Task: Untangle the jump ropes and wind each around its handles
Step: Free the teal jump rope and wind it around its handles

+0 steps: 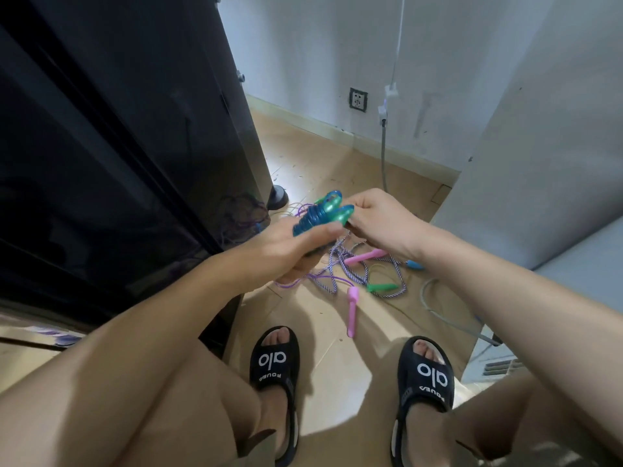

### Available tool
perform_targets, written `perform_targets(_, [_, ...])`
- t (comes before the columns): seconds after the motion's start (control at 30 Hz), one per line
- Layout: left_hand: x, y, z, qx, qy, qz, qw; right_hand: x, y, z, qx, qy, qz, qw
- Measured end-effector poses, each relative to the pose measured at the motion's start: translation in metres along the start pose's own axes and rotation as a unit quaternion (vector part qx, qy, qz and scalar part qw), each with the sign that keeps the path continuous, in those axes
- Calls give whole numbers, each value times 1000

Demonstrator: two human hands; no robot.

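Left hand (286,254) gripped the lower part of a pair of translucent teal-green plastic jump-rope handles (328,212), fingers curled round them, with dark blue cord (305,222) coiled in tight turns about their middle. Right hand (381,224) met the bundle from the opposite side, its fingertips pinching at the upper end of the handles; whether it held cord or plastic could not be told. Both hands were raised above the floor, in front of the knees.

Below them, on the tan wooden floor (313,156), lay a tangle of purple-and-white braided rope (337,264) mixed with thin purple cord (290,283). Two smooth pink plastic handles lay in this tangle: one (365,256) near the right wrist, the other (352,311) pointing toward the feet. A green tapered handle (381,287) lay just beside the braided loops, and a small blue handle (414,264) lay farther right.

Black slide sandals (274,362) with white lettering covered both feet. A tall black glossy cabinet (118,146) stood at left; a white wall with a socket (358,100) and a hanging grey cable (383,153) stood behind.
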State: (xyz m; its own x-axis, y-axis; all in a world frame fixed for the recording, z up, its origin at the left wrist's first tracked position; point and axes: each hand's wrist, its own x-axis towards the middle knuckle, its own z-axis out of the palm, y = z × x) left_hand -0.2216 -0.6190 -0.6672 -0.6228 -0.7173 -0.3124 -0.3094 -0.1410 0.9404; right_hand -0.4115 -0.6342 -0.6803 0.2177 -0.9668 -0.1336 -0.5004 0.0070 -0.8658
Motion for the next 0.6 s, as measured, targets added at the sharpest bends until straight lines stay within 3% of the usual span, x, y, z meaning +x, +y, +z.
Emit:
perform_targets(0.13, [8,1,-5,-70,90,-21,993,-8,-6,-1,-26,37,-11,999])
perform_targets(0.3, [15,0,-8,-90,168,-48,981,-18,-10,10,-138,78,-52,986])
perform_targets(0.47, [17,2,-4,-143,180,-76,970,-16,-9,13,-242,101,-98,960])
perform_targets(0.6, [14,8,-5,-251,141,-107,951,-14,-4,16,-314,92,-95,940])
